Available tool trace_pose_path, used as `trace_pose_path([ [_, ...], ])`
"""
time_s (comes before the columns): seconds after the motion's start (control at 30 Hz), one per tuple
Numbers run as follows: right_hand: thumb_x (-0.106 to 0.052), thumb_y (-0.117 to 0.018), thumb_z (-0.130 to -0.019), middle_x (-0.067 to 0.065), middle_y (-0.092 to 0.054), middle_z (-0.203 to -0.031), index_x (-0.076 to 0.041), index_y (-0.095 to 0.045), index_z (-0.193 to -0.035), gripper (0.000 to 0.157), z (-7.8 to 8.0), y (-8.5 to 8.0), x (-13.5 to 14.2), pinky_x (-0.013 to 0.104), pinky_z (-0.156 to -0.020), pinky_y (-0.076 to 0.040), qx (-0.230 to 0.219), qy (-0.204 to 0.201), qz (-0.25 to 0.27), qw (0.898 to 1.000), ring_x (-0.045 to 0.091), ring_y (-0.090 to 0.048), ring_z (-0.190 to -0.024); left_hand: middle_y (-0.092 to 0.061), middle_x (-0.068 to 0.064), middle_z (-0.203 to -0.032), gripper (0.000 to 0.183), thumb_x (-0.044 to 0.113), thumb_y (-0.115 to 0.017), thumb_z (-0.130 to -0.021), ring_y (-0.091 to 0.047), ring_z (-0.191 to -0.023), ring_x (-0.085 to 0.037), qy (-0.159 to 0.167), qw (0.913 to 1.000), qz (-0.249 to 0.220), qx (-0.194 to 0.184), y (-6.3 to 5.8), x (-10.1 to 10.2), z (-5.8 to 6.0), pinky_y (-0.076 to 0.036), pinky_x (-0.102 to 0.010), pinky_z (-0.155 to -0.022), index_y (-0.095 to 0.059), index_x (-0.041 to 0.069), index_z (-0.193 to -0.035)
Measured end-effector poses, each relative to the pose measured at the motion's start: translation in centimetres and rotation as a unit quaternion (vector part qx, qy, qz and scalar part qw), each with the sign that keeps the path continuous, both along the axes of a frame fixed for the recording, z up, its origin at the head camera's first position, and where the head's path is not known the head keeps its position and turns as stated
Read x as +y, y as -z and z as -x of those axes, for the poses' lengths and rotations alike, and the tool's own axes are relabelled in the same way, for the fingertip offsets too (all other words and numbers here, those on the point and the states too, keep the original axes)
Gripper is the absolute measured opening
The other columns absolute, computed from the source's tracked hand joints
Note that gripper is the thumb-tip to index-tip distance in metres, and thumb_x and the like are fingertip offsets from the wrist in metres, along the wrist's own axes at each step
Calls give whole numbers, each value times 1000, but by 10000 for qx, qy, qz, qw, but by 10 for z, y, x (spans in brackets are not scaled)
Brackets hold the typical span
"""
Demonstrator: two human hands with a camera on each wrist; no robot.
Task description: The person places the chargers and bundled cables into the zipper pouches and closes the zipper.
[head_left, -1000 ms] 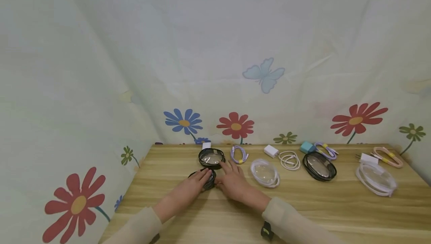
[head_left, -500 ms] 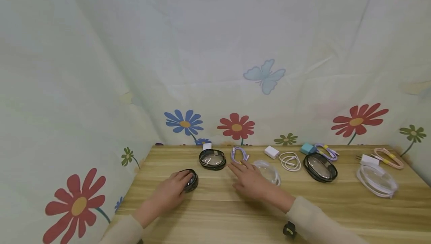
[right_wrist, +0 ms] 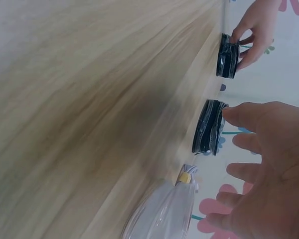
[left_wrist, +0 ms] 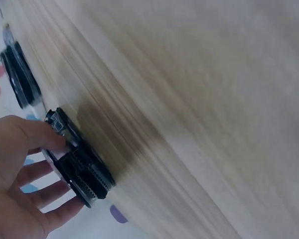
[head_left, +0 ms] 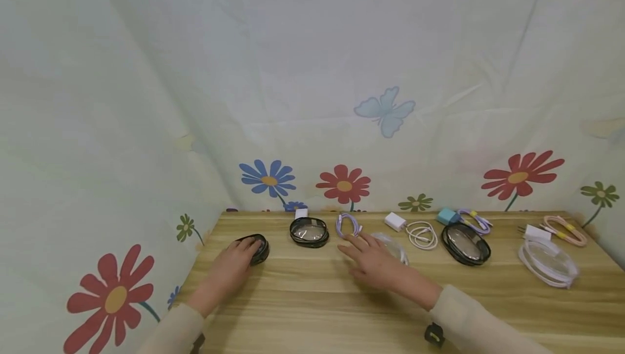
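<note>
Left hand [head_left: 227, 271] first: you've got the black-rimmed pouch [head_left: 261, 251] pinched between thumb and fingers at the left end of the wooden table [head_left: 298, 310], while a second dark pouch [head_left: 309, 233] sits between and a little beyond your hands, a white charger [head_left: 301, 213] right behind it. Farther right come a purple cable [head_left: 339, 225], a white cable [head_left: 421, 234], a teal block [head_left: 447, 216] and a larger dark pouch [head_left: 465, 244]. Your right hand [head_left: 377, 264], palm down with fingers spread, hangs partly over a clear pouch [head_left: 396, 246] and hides some of it, both forearms stretched forward.
</note>
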State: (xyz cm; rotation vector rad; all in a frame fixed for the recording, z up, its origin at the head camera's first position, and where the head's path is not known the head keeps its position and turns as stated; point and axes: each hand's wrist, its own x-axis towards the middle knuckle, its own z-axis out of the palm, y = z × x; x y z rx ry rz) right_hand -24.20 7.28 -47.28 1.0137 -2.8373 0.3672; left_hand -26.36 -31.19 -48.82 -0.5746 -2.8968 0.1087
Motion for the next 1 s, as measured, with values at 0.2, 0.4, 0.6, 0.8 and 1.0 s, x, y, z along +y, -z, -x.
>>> trace_pose_path([
  [0.2, -24, -71, -95, 22, -49, -154, -12, -56, -146, 55, -3, 3, 9, 68, -108, -44, 386, -161, 14, 9991, 50, -47, -138, -62, -19, -138, 56, -2, -75, -86, -61, -119, -45, -143, 9988, -324, 334, 6, -11, 20, -58, -59, -84, -62, 11, -139],
  [0.4, -27, -71, -95, 21, -49, -155, -16, -56, -146, 54, -4, 5, 14, 70, -108, -42, 297, -98, 41, 9995, 50, -47, -139, -59, -26, -140, 56, -15, -61, -89, -59, -122, -52, -171, 9976, -630, 213, 6, -20, 45, -53, -59, -100, -60, 6, -141],
  [0.6, -28, -69, -97, 20, -46, -158, -17, -56, -147, 53, -4, 9, 15, 71, -109, -41, 206, -109, 5, 9997, 50, -45, -141, -56, -27, -144, 57, -18, -44, -93, -56, -130, -51, -113, 9948, -981, -263, -6, -30, 61, -48, -60, -108, -58, 4, -143],
  [0.8, -29, -70, -96, 20, -46, -157, -17, -57, -146, 53, -3, 12, 17, 67, -111, -42, 352, -183, 3, 9992, 48, -46, -140, -56, -26, -144, 58, -18, -46, -90, -55, -131, -49, -21, 9942, -978, -436, -6, -40, 72, -48, -59, -109, -58, 4, -143],
  [1.0, -31, -72, -95, 19, -47, -157, -18, -57, -146, 55, -2, 12, 18, 66, -110, -43, 482, -208, -9, 9986, 48, -46, -140, -55, -28, -145, 51, -8, -59, -92, -55, -130, -51, 56, 9931, -1009, -588, -3, -46, 77, -48, -60, -108, -59, 4, -141],
])
